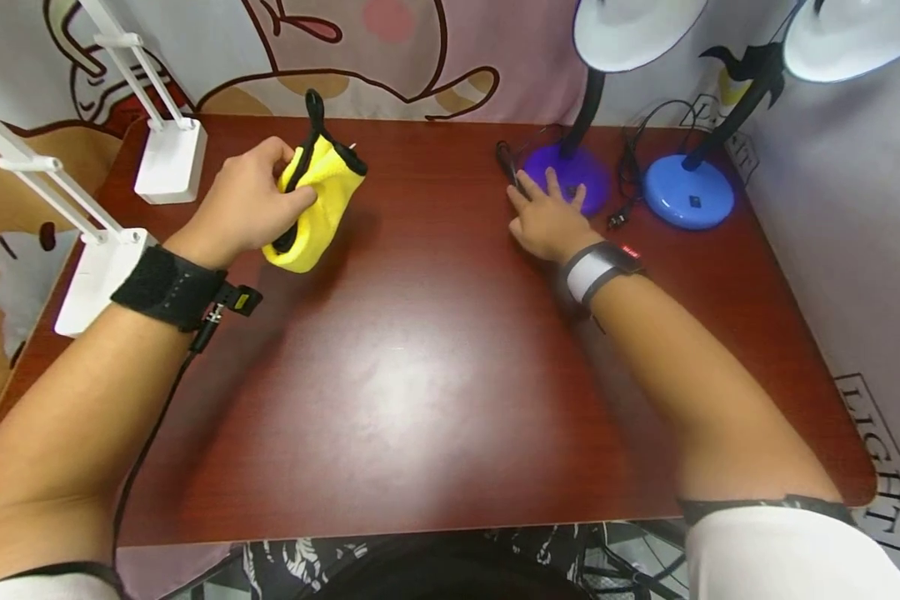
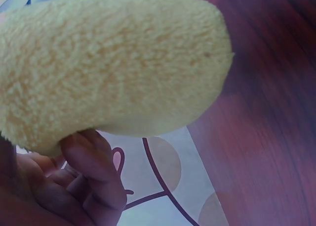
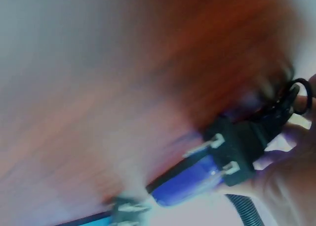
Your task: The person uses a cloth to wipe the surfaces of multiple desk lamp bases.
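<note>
My left hand [image 1: 251, 200] holds up a folded yellow cloth [image 1: 318, 204] with black edging and a black loop, over the far left of the table. The thumb lies across its near side, and the left wrist view shows the cloth's fluffy surface. My right hand [image 1: 549, 218] reaches forward with fingers spread, overlapping the purple lamp base [image 1: 594, 173]. Its fingertips are close to a bundled black cord [image 1: 506, 158]. In the blurred right wrist view, a black plug [image 3: 239, 147] with metal prongs appears beside the fingers.
A blue lamp base [image 1: 688, 193] stands right of the purple one, with a loose black cord [image 1: 630, 162] between them. Two white lamp bases [image 1: 171, 162] stand along the left edge. A patterned curtain [image 1: 390, 50] hangs behind the brown table [image 1: 405, 375].
</note>
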The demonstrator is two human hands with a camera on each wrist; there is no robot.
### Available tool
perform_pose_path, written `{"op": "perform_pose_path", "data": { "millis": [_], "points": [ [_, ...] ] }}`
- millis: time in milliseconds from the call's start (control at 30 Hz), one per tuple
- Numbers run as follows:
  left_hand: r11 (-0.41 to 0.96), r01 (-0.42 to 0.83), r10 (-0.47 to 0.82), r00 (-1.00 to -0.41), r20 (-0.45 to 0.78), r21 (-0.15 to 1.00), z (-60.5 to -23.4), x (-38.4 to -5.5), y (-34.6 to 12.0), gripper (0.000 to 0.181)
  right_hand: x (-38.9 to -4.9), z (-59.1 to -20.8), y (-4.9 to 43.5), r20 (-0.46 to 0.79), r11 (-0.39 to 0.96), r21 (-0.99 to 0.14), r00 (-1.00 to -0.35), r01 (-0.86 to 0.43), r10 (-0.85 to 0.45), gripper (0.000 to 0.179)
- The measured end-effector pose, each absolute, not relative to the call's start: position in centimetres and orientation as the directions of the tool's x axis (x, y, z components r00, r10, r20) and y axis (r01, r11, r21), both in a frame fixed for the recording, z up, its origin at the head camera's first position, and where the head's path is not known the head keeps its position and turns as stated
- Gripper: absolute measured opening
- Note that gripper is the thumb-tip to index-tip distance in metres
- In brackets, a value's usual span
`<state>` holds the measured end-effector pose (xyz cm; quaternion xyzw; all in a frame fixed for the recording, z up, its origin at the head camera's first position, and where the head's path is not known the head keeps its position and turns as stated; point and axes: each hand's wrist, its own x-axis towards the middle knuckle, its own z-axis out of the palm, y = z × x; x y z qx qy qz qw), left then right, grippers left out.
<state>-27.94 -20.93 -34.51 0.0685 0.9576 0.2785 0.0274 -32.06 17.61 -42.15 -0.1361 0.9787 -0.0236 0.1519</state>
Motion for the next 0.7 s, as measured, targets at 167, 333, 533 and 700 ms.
{"op": "perform_pose_path", "data": {
  "millis": [167, 333, 533, 700],
  "points": [
    [0.83, 0.14, 0.172, -0.985, -0.01, 0.54, -34.2, -27.8, -20.0, 0.045, -33.8, -41.8, 20.7, -0.3, 0.984, -0.087, -0.938, -0.154, -0.174, 0.068],
    [0.824, 0.15, 0.18, -0.984, -0.001, 0.546, -34.4, -27.8, -19.1, 0.043, -34.1, -41.0, 21.4, -0.275, 0.988, -0.075, -0.95, -0.132, -0.148, 0.066],
    [0.793, 0.167, 0.195, -0.981, 0.016, 0.586, -34.8, -28.5, -17.0, 0.044, -30.2, -39.3, 16.7, -0.039, 0.907, -0.344, -0.962, -0.243, -0.272, 0.063],
    [0.683, 0.163, 0.253, -0.967, -0.022, 0.712, -34.7, -28.2, -13.4, 0.041, -25.4, -37.5, 10.3, 0.055, 0.599, -0.741, -0.916, -0.305, -0.399, 0.075]
  ]
}}
